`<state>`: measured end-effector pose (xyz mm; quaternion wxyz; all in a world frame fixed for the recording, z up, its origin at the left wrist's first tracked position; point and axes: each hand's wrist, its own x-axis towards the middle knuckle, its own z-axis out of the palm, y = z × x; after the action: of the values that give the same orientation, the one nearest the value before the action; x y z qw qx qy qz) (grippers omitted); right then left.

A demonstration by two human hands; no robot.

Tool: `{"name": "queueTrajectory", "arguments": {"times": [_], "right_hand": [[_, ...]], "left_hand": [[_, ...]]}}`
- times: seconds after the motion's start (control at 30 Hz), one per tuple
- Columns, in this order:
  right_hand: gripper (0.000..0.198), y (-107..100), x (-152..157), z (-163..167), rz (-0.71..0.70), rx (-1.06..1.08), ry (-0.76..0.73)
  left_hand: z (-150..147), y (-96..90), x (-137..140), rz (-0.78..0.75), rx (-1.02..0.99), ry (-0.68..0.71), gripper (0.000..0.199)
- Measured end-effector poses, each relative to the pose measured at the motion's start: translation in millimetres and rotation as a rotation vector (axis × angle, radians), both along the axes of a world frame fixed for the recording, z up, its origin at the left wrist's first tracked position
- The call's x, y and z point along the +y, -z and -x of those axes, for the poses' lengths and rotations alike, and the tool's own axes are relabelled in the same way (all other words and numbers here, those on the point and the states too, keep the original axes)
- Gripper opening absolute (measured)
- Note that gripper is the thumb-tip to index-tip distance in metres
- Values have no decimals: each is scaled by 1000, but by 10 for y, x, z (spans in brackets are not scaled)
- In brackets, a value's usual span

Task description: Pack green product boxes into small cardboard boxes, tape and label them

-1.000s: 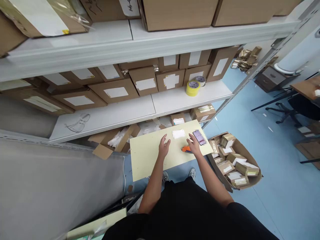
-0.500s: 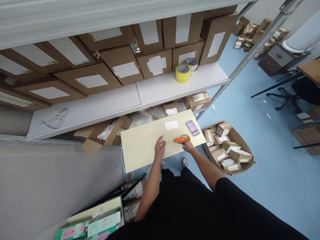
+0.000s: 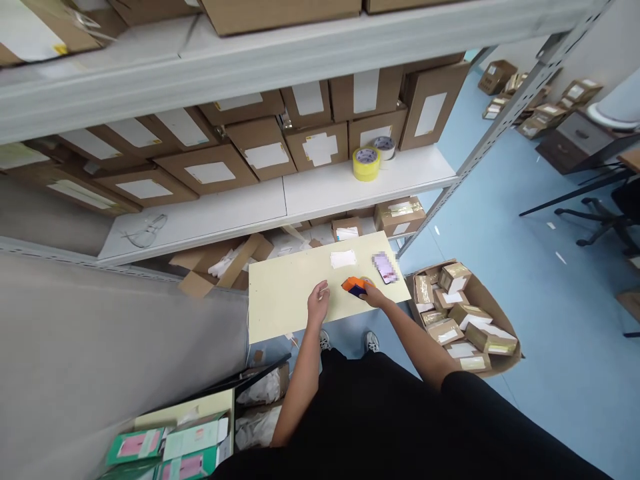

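Observation:
My right hand (image 3: 372, 295) is closed around an orange and dark blue tape dispenser (image 3: 355, 286), held over the right half of a cream-coloured board (image 3: 280, 287). Part of a tape roll shows behind the dispenser. My left hand (image 3: 318, 304) is above the middle of the same board, its fingers loosely bent and apart, with nothing in it. Beyond both hands lies a small stack of white labels (image 3: 343, 259). A phone (image 3: 385, 267) with a blurred lilac screen rests near the board's right end.
Behind the board, a grey shelf (image 3: 320, 193) holds labelled cartons, a yellow tape roll (image 3: 366, 164) and glasses (image 3: 145, 231). On the right, a large carton (image 3: 487, 293) is filled with small taped boxes. Green and pink packages (image 3: 193, 443) sit at lower left.
The dispenser has turned in my right hand, showing more of its dark blue side, and moved slightly left. My left hand's fingers have drawn in a little. The camera view has tilted upward.

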<state>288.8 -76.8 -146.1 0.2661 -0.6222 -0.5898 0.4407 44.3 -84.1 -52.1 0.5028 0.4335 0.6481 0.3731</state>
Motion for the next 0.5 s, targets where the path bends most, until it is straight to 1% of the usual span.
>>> {"name": "queueTrajectory", "arguments": {"times": [0.07, 0.1, 0.2, 0.23, 0.3, 0.4, 0.5], "right_hand": [[35, -288, -34, 8, -35, 16, -81], [40, -440, -52, 36, -70, 36, -95], [55, -895, -93, 187, -158, 75, -52], [58, -1037, -98, 251, -183, 88, -33], [57, -1295, -92, 381, -232, 123, -26], [51, -1596, -56, 568, -297, 153, -39], [49, -1788, -21, 747, -351, 126, -22]], "left_hand": [[57, -176, 104, -57, -7, 9, 38], [88, -288, 162, -86, -13, 22, 38], [195, -691, 337, -174, -33, 104, 40], [234, -833, 391, -205, -40, 145, 41], [314, -1102, 484, -260, -49, 239, 42], [443, -1416, 589, -293, -43, 380, 43], [601, -1604, 657, -315, -42, 454, 39]]}}
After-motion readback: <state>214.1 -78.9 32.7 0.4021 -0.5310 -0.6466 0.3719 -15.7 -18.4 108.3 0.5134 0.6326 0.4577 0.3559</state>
